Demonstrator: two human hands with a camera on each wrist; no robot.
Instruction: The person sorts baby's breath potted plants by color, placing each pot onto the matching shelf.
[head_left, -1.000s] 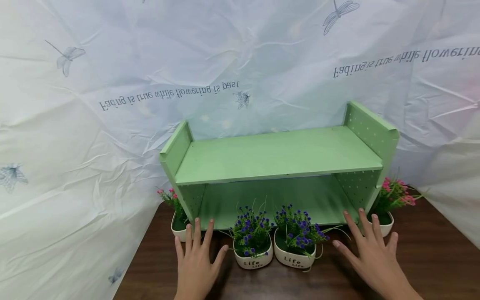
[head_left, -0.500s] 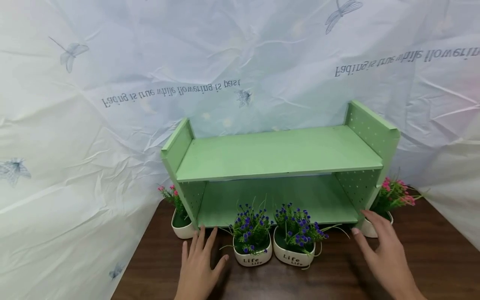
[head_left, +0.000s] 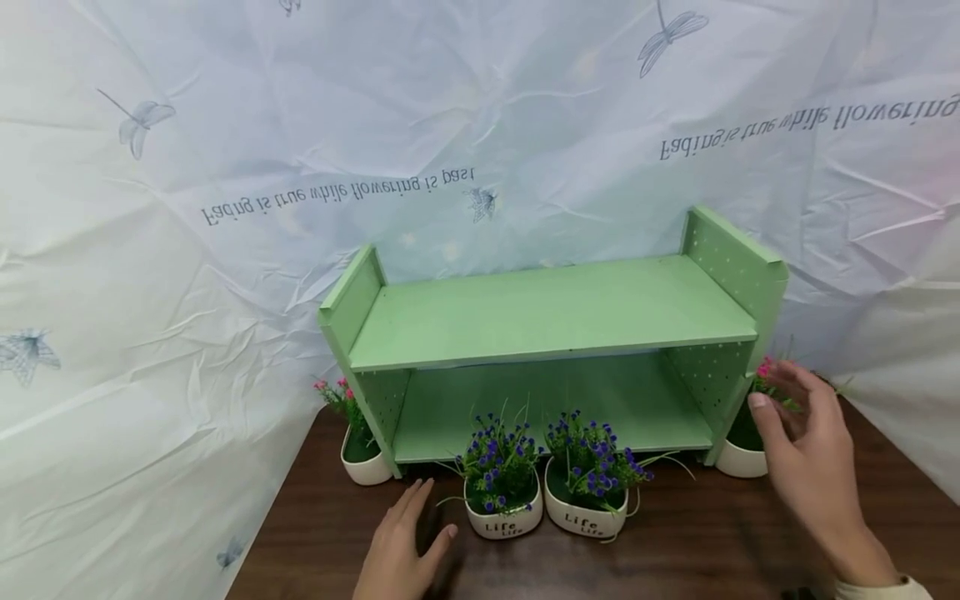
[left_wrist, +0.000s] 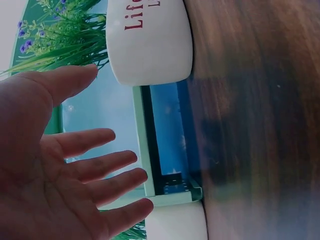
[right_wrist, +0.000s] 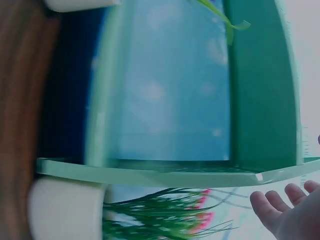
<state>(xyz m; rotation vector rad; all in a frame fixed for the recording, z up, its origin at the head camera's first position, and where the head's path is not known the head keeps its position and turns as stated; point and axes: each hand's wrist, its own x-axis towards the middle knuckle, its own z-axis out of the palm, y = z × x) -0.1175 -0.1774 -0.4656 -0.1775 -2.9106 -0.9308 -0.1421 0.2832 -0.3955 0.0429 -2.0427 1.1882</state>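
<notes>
We're watching the right hand (head_left: 813,458), loosely curved around nothing, in front of a pink-flowered plant in a rounded white pot (head_left: 742,461) right of the light-green two-tier shelf (head_left: 555,308).
Our left hand (head_left: 401,542) has its fingers extended, free, beside two purple-flowered plants in white pots (head_left: 504,523) that partly block the lower tier; another pink-flowered plant in a white pot (head_left: 367,468) sits half-hidden at the shelf's left. We read "Life" on the front pots and upside-down "flowering is past" on the pale printed cloth (head_left: 525,125); its right-hand line runs off frame. Whether the right hand touches leaves, we can't tell.
</notes>
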